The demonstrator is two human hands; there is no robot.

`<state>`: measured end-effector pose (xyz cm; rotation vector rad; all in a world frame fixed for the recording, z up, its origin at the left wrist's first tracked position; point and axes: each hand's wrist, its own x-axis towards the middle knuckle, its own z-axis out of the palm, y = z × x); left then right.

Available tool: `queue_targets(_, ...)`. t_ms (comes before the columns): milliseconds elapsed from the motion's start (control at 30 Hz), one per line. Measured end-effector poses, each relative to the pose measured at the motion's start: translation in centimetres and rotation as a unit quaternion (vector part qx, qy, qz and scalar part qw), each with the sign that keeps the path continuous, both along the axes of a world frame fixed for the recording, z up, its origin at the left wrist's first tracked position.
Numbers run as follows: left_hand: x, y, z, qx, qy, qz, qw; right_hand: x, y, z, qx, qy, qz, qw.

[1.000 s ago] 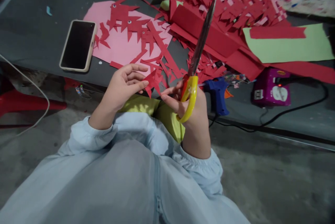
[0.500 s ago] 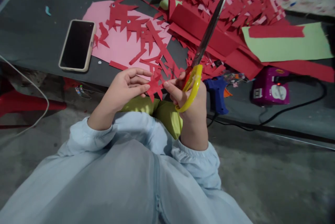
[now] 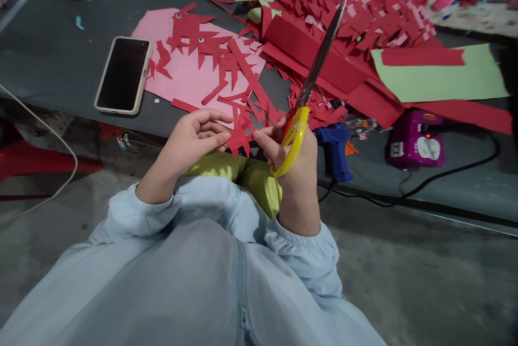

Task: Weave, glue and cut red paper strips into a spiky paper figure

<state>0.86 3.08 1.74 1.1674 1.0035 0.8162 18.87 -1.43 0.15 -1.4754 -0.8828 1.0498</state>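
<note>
My left hand [image 3: 198, 138] pinches the left edge of a small spiky red paper piece [image 3: 238, 142] at the table's front edge. Around the handle of yellow-handled scissors [image 3: 297, 138], my right hand [image 3: 289, 149] is closed, its thumb and fingertip at the right side of the red piece. The scissor blades point up and away and look shut. Just beyond my hands, red spiky cut-outs [image 3: 212, 43], some with small eyes, and red strips lie on a pink sheet [image 3: 174, 79].
A phone [image 3: 122, 76] lies at the left. Red paper pieces [image 3: 356, 17] are heaped at the back right, near a green sheet [image 3: 445, 84]. A blue glue gun [image 3: 338, 151] and a purple power box [image 3: 416, 143] with a black cable sit at the right.
The view has shifted slightly, so the table items appear a little lower. Both hands keep nearly the same pose on the red piece, and the scissors remain in my right hand.
</note>
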Motion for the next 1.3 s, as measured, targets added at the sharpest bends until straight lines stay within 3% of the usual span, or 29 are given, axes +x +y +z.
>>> queue_targets(267,-0.6,2.9,-1.0,0.101,0.15,0.078,0.98,0.6,0.0,-0.4,-0.029,-0.083,0.001,0.996)
queue_targets(333,-0.8,3.4,-1.0,0.16,0.233,0.096,0.954,0.8,-0.2,-0.2,-0.044,-0.149,0.014,0.988)
queue_targets(400,-0.9,3.3,-0.5,0.237,0.326,0.12,0.907,0.7,-0.2,0.3,-0.059,-0.22,0.025,0.973)
queue_targets(467,-0.8,2.7,0.4,0.286,0.351,0.12,0.883,0.4,0.0,1.0,-0.076,-0.284,0.04,0.955)
queue_targets(533,-0.7,1.7,1.4,0.269,0.299,0.06,0.914,-0.2,0.3,1.7,-0.094,-0.332,0.057,0.937)
queue_targets(600,-0.4,0.7,2.4,0.195,0.22,-0.057,0.954,-0.9,0.8,2.4,-0.108,-0.369,0.07,0.921)
queue_targets(667,-0.2,-0.1,3.1,0.126,0.168,-0.109,0.972,-1.6,1.3,2.8,-0.11,-0.394,0.082,0.909)
queue_targets(800,-0.6,-0.6,3.9,0.085,0.157,-0.039,0.983,-3.1,2.4,3.8,-0.095,-0.407,0.123,0.9)
queue_targets(933,-2.5,-0.4,4.4,0.05,0.14,0.022,0.989,-4.9,3.7,5.1,-0.08,-0.416,0.182,0.888)
queue_targets(1100,-5.1,-0.5,4.9,0.089,0.2,0.109,0.97,-7.4,5.2,6.3,-0.053,-0.444,0.246,0.86)
queue_targets(1200,-6.9,0.2,4.9,0.107,0.221,0.179,0.953,-8.5,5.6,6.7,-0.013,-0.417,0.255,0.872)
queue_targets(1300,-10.0,2.4,4.8,0.093,0.195,0.263,0.94,-9.0,5.6,7.0,0.033,-0.373,0.235,0.897)
